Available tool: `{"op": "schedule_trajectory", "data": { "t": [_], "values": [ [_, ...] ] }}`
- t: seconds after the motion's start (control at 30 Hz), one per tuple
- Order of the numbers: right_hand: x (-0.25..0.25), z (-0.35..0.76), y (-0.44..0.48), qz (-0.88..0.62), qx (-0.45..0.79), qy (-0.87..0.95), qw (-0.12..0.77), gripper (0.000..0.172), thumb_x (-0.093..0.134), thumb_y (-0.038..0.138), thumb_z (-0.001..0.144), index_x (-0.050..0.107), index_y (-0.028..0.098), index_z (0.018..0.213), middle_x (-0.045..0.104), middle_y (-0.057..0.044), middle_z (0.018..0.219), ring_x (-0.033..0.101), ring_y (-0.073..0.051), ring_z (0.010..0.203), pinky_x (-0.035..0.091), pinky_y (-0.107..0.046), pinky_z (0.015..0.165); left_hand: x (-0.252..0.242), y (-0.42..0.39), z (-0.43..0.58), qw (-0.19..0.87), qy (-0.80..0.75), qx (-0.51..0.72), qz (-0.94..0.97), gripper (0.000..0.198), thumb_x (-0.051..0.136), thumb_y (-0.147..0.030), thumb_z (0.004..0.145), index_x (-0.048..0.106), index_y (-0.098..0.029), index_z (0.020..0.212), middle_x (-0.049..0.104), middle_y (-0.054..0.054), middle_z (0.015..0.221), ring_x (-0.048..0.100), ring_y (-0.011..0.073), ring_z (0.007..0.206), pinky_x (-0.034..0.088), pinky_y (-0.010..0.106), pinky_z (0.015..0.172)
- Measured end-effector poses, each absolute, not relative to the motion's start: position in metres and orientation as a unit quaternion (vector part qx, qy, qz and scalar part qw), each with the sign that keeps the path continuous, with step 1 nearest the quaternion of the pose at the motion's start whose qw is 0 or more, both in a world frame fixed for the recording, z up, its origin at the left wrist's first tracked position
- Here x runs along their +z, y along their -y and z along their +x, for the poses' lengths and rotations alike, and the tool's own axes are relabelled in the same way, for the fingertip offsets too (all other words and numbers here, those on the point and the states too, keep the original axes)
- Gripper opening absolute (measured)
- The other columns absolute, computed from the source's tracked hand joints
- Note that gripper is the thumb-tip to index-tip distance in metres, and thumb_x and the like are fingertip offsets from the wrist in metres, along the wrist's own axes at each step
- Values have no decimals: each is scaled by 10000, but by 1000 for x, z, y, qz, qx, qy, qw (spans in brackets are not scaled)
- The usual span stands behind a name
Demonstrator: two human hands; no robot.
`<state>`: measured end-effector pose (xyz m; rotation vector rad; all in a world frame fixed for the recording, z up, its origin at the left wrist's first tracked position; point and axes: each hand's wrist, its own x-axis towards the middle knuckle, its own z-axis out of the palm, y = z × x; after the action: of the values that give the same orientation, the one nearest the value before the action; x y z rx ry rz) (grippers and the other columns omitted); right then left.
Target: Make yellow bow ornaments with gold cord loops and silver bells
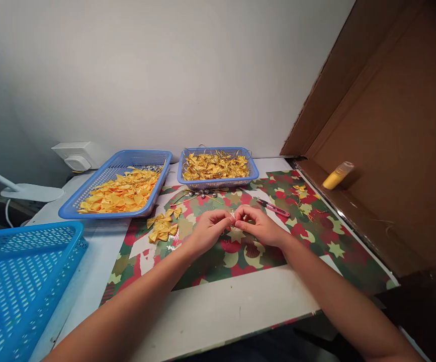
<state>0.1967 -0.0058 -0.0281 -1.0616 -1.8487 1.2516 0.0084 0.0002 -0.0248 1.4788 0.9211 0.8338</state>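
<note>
My left hand [213, 227] and my right hand [257, 226] meet fingertip to fingertip over the patterned mat [218, 271]. Both are closed in a pinch. What they hold between them is too small and too covered by the fingers to make out. Left of my left hand lies a small pile of yellow ribbon bows [162, 227]. Beyond the hands, several silver bells [202, 193] lie with thin gold cords. Thread snips [273, 207] with a pink handle rest just past my right hand.
A blue basket [67, 205] of yellow bows stands back left; a smaller one [182, 177] holds bows with gold cords. An aqua basket [29, 229] is at near left. A yellow-filled tube [337, 176] stands by the cardboard wall [399, 151] at right.
</note>
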Motion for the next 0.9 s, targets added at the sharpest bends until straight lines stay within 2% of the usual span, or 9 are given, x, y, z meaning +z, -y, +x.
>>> {"op": "schedule_trajectory", "data": {
  "t": [0.2,0.4,0.5,0.6,0.9],
  "values": [
    [-26,194,8,-401,442,726,341,325,519,487,928,527,188,799,543,-15,816,500,-142,774,413,-271,709,-24,2,12,568,-411,370,609,292,552,-401,806,596,-166,638,536,-7,632,464,132,636,360,248,608],
    [-23,190,12,-384,359,762,379,281,480,410,959,471,200,773,522,-18,813,480,-154,768,409,-294,728,-24,1,14,573,-440,406,560,227,491,-312,747,415,-189,571,419,-28,668,394,114,614,347,232,573],
    [-23,189,13,-382,324,774,387,271,458,385,973,464,201,774,526,-20,806,486,-154,755,414,-296,718,-25,0,13,589,-433,395,556,174,485,-297,718,421,-192,595,399,-27,684,367,119,626,325,231,562],
    [-23,189,13,-388,323,768,393,264,454,372,977,467,200,776,517,-15,796,490,-151,751,409,-290,715,-26,-1,12,607,-416,377,563,126,474,-266,690,445,-188,596,417,-16,711,359,128,647,311,243,573],
    [-25,189,12,-395,330,759,399,279,476,389,967,483,194,767,519,-8,790,499,-142,754,402,-282,714,-21,1,14,650,-369,356,561,167,466,-257,641,359,-190,531,374,-9,686,290,136,646,261,269,569]
  ]
}}
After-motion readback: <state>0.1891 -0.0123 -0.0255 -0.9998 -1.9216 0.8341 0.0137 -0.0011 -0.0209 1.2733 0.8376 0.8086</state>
